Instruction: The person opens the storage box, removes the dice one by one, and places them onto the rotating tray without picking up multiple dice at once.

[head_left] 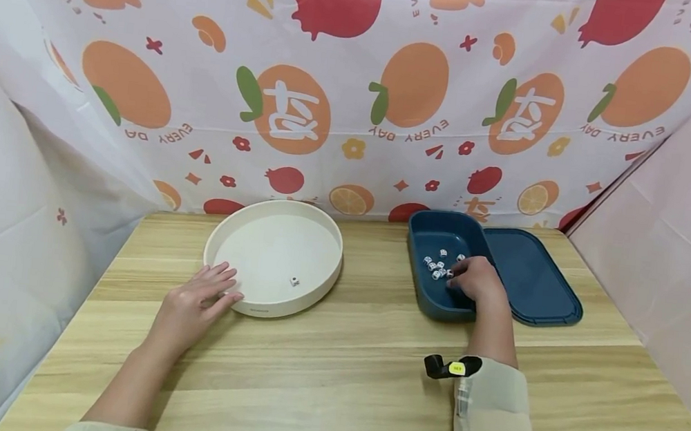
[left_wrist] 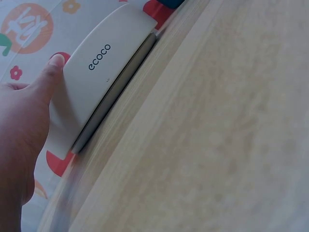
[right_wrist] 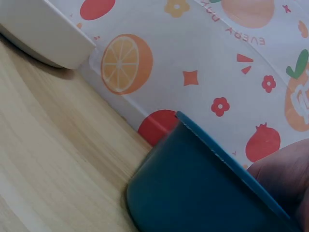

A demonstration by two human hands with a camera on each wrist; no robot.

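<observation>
A round cream tray [head_left: 274, 311] stands on the left of the table with one white die [head_left: 295, 281] inside it. My left hand [head_left: 196, 305] rests at its near left rim, fingers extended over the edge. The left wrist view shows the thumb [left_wrist: 57, 60] against the tray's outer wall, beside the "ecoco" lettering. On the right, my right hand [head_left: 478, 281] reaches into a dark blue box [head_left: 444, 312], fingertips down among several white dice [head_left: 432, 266]. Whether a die is pinched there I cannot tell. In the right wrist view the box wall [right_wrist: 193, 183] hides the fingertips.
A flat blue lid [head_left: 533, 279] lies just right of the box. Behind the table hangs a fruit-print cloth [head_left: 356, 105], and pale cloth covers both sides. The wooden table [head_left: 317, 379] shows bare wood between tray and box.
</observation>
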